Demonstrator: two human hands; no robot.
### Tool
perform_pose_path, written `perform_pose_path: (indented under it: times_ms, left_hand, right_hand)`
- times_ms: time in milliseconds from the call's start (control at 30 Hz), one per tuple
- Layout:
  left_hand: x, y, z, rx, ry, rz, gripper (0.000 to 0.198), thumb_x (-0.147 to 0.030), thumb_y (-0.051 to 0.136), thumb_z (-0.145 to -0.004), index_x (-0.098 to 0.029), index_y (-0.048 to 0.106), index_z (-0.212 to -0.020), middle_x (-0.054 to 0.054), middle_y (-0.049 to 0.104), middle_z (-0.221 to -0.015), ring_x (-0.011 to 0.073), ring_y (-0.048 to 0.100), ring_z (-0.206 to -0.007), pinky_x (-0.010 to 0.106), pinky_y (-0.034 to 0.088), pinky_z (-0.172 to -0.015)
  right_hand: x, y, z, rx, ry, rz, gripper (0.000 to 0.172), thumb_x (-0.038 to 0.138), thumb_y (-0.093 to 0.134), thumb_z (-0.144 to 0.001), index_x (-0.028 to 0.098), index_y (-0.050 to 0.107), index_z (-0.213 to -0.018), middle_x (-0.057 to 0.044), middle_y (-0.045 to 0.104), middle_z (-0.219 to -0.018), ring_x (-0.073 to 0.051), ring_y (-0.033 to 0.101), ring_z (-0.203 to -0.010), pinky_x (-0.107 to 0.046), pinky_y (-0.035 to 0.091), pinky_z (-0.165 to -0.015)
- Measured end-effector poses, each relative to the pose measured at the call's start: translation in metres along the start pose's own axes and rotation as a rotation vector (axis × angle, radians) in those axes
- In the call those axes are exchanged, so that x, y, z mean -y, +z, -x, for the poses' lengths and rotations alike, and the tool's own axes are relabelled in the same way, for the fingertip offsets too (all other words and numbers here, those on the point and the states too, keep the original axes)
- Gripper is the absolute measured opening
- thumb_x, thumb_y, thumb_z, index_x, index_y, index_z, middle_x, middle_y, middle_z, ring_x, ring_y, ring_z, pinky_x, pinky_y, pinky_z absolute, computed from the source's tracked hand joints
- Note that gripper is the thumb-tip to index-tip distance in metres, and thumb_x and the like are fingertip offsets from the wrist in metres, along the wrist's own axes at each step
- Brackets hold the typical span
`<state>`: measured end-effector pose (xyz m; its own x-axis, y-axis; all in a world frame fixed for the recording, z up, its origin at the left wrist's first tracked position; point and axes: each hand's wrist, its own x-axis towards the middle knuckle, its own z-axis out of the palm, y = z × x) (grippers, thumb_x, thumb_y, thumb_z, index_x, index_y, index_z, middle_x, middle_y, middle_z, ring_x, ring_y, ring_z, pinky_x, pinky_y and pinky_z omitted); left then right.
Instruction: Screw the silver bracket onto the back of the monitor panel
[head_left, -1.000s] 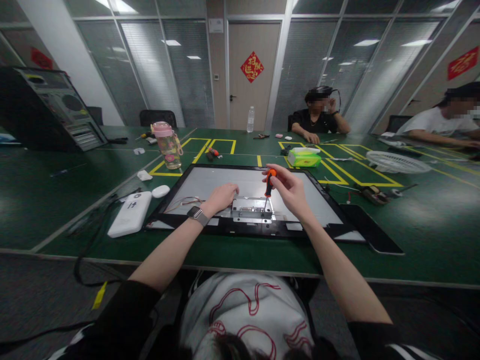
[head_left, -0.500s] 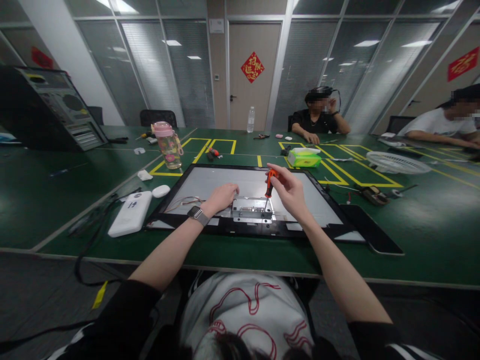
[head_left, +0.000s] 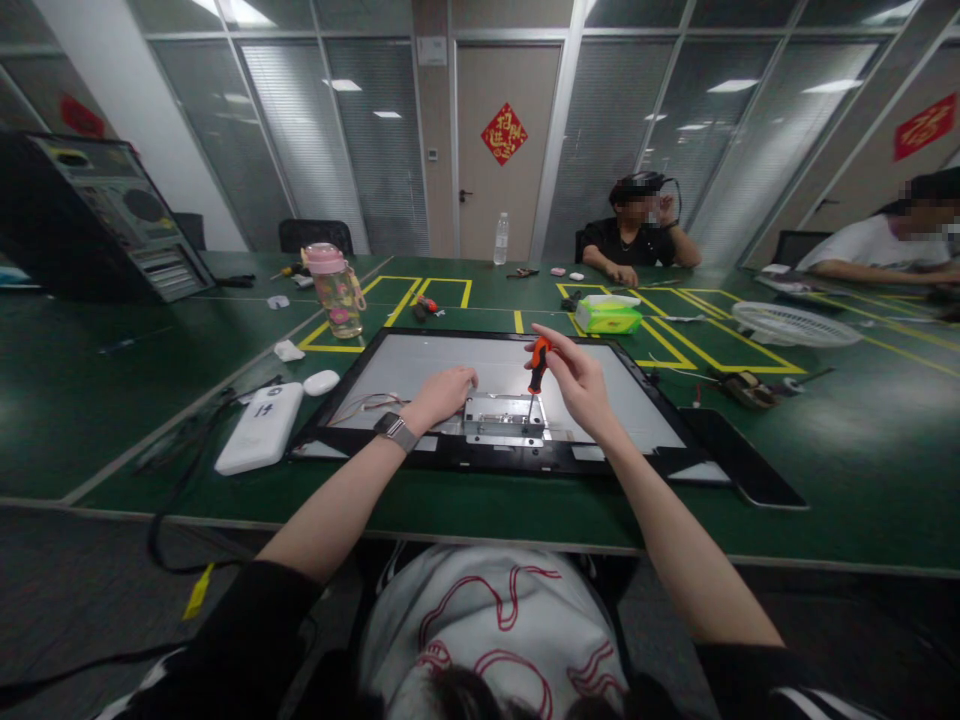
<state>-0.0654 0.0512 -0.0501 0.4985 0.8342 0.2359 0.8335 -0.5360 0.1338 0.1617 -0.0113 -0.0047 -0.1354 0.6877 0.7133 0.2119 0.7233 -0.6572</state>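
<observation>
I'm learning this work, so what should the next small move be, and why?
Probably twist the screwdriver slightly: the right hand holds it nearly upright, shaft reaching down to the right end of the bracket, with the left hand at its left.

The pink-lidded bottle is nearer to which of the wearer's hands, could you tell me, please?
Left. The left hand is at the metal bracket, nearer the camera and right of the pink-lidded bottle; the right hand, holding the screwdriver, is farther right.

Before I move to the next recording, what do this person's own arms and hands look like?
Left hand and right hand are ungloved; sleeves are black with white stripes. A dark-faced watch with a grey band circles the left wrist.
</observation>
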Motion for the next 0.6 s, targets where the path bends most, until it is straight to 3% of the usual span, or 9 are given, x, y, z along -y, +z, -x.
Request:
perform_pose_path:
  times_ms: [133, 333, 467, 600]
  left_hand:
    - [-0.0001, 0.0002, 0.0006, -0.018, 0.004, 0.007, 0.03, -0.016, 0.037, -0.094, -0.018, 0.065, -0.106, 0.009, 0.068, -0.105, 0.0218, 0.064, -0.093, 0.031, 0.049, -0.083]
    - [-0.0011, -0.0015, 0.0016, -0.003, -0.005, 0.007, 0.03, -0.014, 0.037, -0.093, -0.018, 0.064, -0.107, 0.009, 0.068, -0.105, 0.0218, 0.064, -0.093, 0.031, 0.049, -0.083]
    - [-0.0012, -0.0017, 0.0012, 0.002, -0.003, 0.003, 0.03, -0.014, 0.038, -0.093, -0.018, 0.064, -0.107, 0.009, 0.068, -0.106, 0.0218, 0.064, -0.095, 0.031, 0.049, -0.084]
    - [-0.0011, -0.0016, 0.0009, 0.005, -0.008, 0.005, 0.03, -0.014, 0.037, -0.093, -0.018, 0.064, -0.107, 0.01, 0.068, -0.107, 0.0218, 0.064, -0.094, 0.032, 0.049, -0.084]
  right_hand:
    - [0.0017, 0.0015, -0.0013, -0.082, -0.02, 0.077, 0.021, 0.025, 0.063, -0.084, 0.026, 0.067, -0.105, -0.001, 0.057, -0.087, -0.014, 0.056, -0.076, -0.032, 0.048, -0.074]
    - [0.0031, -0.001, -0.0045, -0.145, 0.021, -0.062, 0.007, 0.027, 0.07, -0.078, 0.022, 0.064, -0.078, 0.001, 0.053, -0.081, -0.014, 0.054, -0.076, -0.028, 0.045, -0.068]
    - [0.0022, -0.001, -0.004, -0.139, 0.043, -0.097, 0.011, 0.033, 0.062, -0.085, 0.023, 0.067, -0.088, 0.0, 0.058, -0.078, -0.015, 0.056, -0.074, -0.03, 0.047, -0.068]
    - [0.0002, 0.0012, -0.0036, -0.076, 0.101, -0.285, 0.023, 0.037, 0.049, -0.093, 0.024, 0.064, -0.104, -0.003, 0.063, -0.084, -0.017, 0.062, -0.079, -0.036, 0.051, -0.077]
